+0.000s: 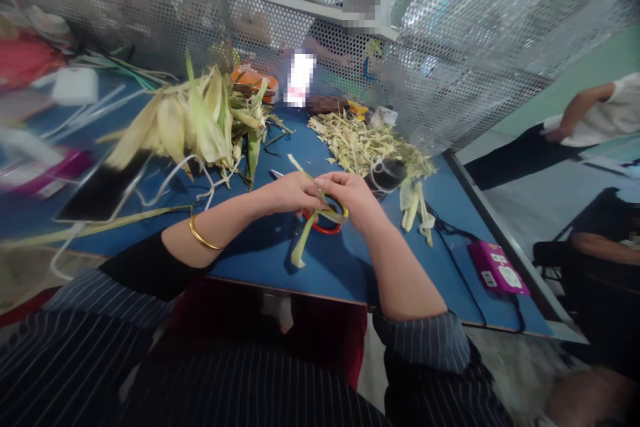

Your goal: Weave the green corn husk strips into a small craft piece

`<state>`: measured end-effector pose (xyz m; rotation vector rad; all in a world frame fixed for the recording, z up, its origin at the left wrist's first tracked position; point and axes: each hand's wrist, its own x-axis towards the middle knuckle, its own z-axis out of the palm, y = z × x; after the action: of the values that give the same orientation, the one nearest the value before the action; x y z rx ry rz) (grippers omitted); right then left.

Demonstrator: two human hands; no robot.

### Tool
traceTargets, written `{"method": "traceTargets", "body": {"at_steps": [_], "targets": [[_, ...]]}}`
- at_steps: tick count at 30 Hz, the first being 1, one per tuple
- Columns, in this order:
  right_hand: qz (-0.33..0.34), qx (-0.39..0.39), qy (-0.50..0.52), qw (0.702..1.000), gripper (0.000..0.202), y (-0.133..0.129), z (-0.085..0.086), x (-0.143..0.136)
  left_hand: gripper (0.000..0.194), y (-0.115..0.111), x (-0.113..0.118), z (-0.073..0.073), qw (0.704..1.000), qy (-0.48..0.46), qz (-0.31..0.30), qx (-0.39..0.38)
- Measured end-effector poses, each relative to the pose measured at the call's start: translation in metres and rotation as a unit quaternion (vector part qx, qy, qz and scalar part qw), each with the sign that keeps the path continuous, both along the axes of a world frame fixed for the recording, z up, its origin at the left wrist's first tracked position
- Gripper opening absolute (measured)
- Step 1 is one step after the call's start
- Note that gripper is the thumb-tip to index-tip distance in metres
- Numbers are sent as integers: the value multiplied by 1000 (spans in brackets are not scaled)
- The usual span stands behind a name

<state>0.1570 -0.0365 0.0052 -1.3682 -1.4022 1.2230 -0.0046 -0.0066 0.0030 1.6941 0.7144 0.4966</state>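
Observation:
My left hand and my right hand meet above the blue table, both pinching a pale green strip of corn husk. The strip loops between my fingers and hangs down toward the table. Under my hands lie scissors with red and yellow handles, partly hidden. A gold bangle circles my left wrist.
A pile of whole corn husks lies at the back left, shredded husk scraps at the back right. A black spool, a phone with white cable and a pink device sit nearby. Another person stands at the far right.

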Motion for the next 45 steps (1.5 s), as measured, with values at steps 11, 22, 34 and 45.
{"method": "traceTargets", "body": {"at_steps": [11,22,34,45], "targets": [[-50,35,106,992,24,6,-6,3,30,-2,-1,4,993,96,-10,74],[-97,496,-333,796,11,-22,0,-14,27,3,3,-5,988,20,140,-62],[16,507,-601,618,22,-23,-8,-27,24,29,-7,2,903,-180,211,-327],[24,515,-604,608,23,-26,-9,-32,25,18,0,5,873,-270,263,-311]]}}
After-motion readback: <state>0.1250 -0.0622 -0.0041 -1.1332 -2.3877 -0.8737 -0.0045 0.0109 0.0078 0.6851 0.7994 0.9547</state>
